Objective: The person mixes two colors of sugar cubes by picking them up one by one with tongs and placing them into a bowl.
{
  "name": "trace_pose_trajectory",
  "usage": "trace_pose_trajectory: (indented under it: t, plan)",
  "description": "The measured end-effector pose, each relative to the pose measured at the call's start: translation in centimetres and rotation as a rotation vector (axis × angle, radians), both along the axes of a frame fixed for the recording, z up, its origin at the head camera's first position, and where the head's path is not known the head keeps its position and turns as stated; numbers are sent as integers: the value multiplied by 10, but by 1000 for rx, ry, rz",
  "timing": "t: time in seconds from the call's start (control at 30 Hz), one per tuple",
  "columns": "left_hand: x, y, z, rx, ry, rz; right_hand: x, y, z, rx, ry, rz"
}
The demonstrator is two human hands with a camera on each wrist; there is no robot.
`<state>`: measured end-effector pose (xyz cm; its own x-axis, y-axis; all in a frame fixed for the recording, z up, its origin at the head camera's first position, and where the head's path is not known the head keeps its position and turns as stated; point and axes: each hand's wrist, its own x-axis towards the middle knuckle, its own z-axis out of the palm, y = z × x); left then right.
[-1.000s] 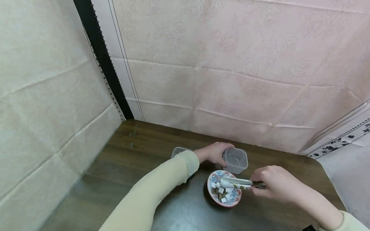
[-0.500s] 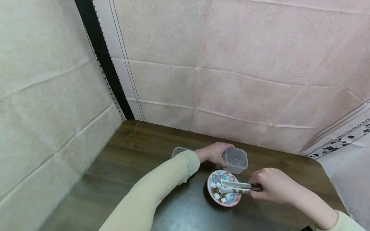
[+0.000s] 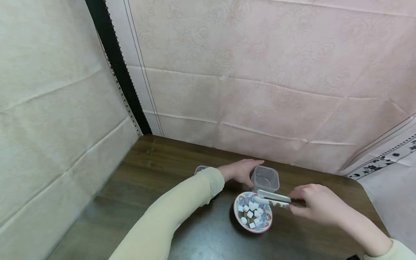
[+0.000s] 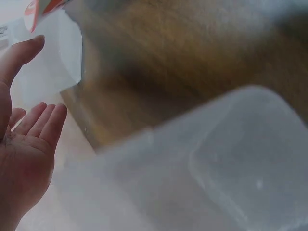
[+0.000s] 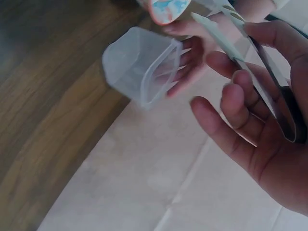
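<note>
My right hand (image 3: 320, 204) grips a pair of tongs (image 3: 273, 199) with pale, leaf-patterned arms and dark handles. The tongs' tips stand apart over the far right rim of a patterned bowl (image 3: 256, 231). Several white cubes (image 3: 249, 214) lie in the bowl, among brownish patches. In the right wrist view, thumb and fingers press the tongs (image 5: 219, 39) from both sides. Behind the bowl is a clear plastic container (image 3: 266, 178). My left hand (image 3: 241, 171) is at its left side, fingers extended and thumb spread; in the left wrist view its palm (image 4: 26, 163) holds nothing.
A second clear container (image 3: 200, 168) is partly hidden behind the left sleeve (image 3: 191, 195); it looms large in the left wrist view. The brown wooden table (image 3: 130, 202) meets a pale cloth wall (image 3: 247, 108) at its back edge.
The tongs dipped lower into the bowl, then rose and shifted right and away with my right hand. One more white cube shows at the bowl's near left. The left hand stays nearly still.
</note>
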<state>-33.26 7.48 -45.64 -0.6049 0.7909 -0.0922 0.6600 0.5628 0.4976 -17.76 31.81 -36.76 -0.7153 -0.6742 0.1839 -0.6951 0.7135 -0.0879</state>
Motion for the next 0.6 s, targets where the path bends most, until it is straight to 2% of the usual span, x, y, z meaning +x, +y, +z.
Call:
trace_pose_trajectory:
  t: [0.23, 0.47, 0.6]
  plan:
    - [-3, -19, 23, 28, 12, 28, 3, 25, -6, -41, 108, -137]
    - [1, -52, 49, 14, 24, 93, 12, 47, -15, -53, 76, -327]
    - [8, -73, 61, 31, 39, 120, 20, 60, -25, -78, 88, -399]
